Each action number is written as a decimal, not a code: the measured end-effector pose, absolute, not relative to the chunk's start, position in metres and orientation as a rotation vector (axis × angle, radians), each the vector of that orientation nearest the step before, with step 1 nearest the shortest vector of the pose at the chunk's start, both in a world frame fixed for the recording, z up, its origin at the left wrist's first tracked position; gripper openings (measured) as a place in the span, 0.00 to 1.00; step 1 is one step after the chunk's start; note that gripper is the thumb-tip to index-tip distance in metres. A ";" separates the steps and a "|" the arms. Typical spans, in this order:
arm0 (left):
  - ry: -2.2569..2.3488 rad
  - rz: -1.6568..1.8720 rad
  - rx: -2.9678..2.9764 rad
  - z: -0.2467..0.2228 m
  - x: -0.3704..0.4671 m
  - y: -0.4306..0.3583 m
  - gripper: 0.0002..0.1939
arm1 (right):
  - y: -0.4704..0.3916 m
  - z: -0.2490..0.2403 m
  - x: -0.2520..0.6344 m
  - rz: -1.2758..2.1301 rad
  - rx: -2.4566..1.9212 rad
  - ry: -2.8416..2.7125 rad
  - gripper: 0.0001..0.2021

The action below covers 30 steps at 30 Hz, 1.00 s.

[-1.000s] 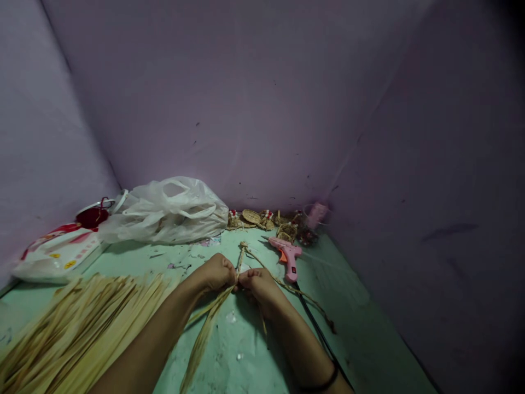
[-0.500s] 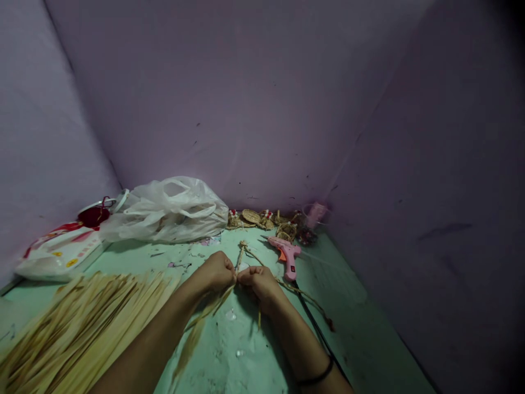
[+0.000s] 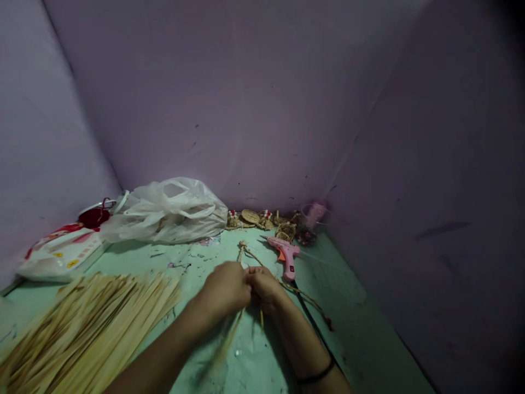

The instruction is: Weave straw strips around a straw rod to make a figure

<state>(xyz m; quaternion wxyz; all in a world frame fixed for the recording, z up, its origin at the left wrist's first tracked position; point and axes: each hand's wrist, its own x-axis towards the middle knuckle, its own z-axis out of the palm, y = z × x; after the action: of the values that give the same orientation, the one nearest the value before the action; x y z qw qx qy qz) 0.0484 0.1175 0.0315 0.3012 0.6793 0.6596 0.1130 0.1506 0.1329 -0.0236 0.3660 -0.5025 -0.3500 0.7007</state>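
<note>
A thin braid of dried straw-like strips (image 3: 241, 253) runs from a knot on the table down into my hands. My left hand (image 3: 228, 285) is closed on the strips, its back toward me and its fingertips hidden. Pressed up against it, my right hand (image 3: 262, 284) is closed in a pinch on the same braid. Loose strip ends hang below the hands, blurred by motion. A twisted cord (image 3: 308, 300) extends from the knot past my right hand to a knotted end at the right.
A pink glue gun (image 3: 286, 256) with a black cable lies beyond my right hand. Flat dried strips (image 3: 94, 328) are spread at the left. Behind them are a white plastic bag (image 3: 172, 213), a white packet (image 3: 69, 251) and small woven pieces (image 3: 251, 216) along the wall.
My left hand has moved right and turned over against my right hand, covering the pinch point. The loose strip ends have swung to the right. My right hand has barely moved.
</note>
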 end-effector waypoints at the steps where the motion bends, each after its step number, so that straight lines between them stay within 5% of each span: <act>1: 1.781 0.337 1.853 0.033 0.042 0.123 0.06 | 0.133 -0.022 0.152 1.833 -1.268 -0.895 0.03; 11: 1.285 0.320 1.107 0.001 0.029 0.148 0.05 | 0.136 -0.026 0.157 1.872 -1.148 -1.051 0.03; 20: 1.645 0.384 1.273 -0.006 0.038 0.144 0.05 | 0.132 -0.018 0.156 0.840 -1.812 -1.847 0.05; 30: 1.525 0.348 1.058 -0.004 0.032 0.147 0.09 | 0.112 0.005 0.139 0.498 -1.873 -2.015 0.09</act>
<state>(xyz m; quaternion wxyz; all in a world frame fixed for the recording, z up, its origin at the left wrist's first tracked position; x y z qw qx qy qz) 0.0318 0.1472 -0.0042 0.5866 0.4537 0.6541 0.1491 0.1392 0.1115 0.0046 0.1720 -0.6601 -0.7099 0.1755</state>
